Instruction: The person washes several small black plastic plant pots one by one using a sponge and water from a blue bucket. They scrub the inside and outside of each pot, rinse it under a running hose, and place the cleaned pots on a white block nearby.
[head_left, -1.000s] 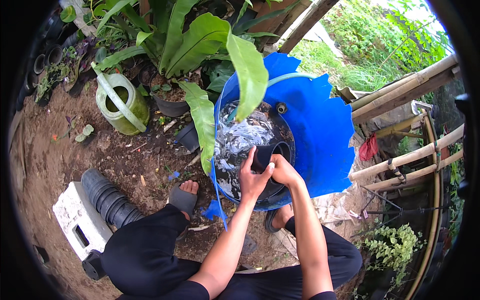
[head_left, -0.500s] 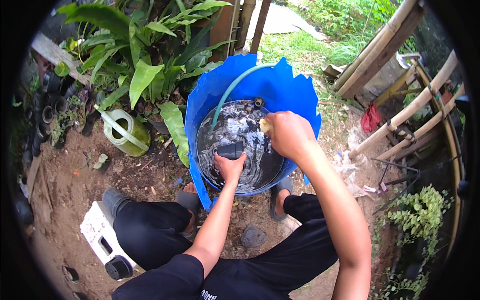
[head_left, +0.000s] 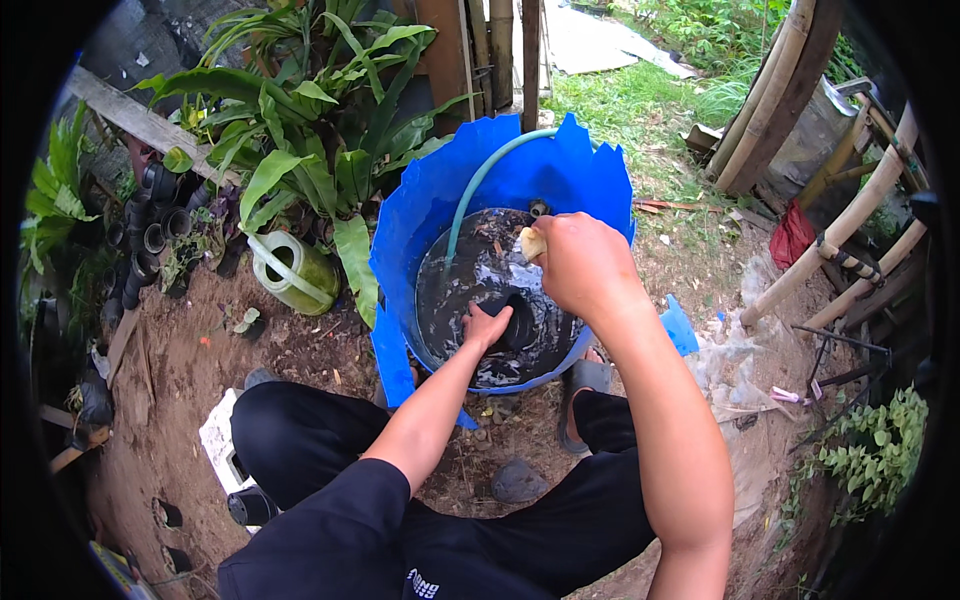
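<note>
Now squatting over a cut blue barrel (head_left: 420, 215) half full of dark water, with a green hose (head_left: 478, 185) curving down over its back wall into the water. Left hand (head_left: 484, 326) down at the water's surface, fingers wrapped around the rim of a black plastic pot (head_left: 520, 322) that sits partly submerged near the barrel's middle. Right hand (head_left: 580, 262) raised above the water at the barrel's right side, closed around a pale yellowish sponge (head_left: 531, 243), only a corner of which peeks out past the thumb. Compared with half a second back, much the same arrangement, only with the right hand lifted slightly higher and closer to the camera; a full second back, both hands together on the pot, low at the barrel's front edge, and the barrel tipped further away. Green watering can (head_left: 292, 272) on the bare soil to the left, just under the broad leaves of a large fern-like plant (head_left: 320, 150). White block (head_left: 222, 440) beside the left knee, bamboo poles (head_left: 860, 220) leaning at the right.
</note>
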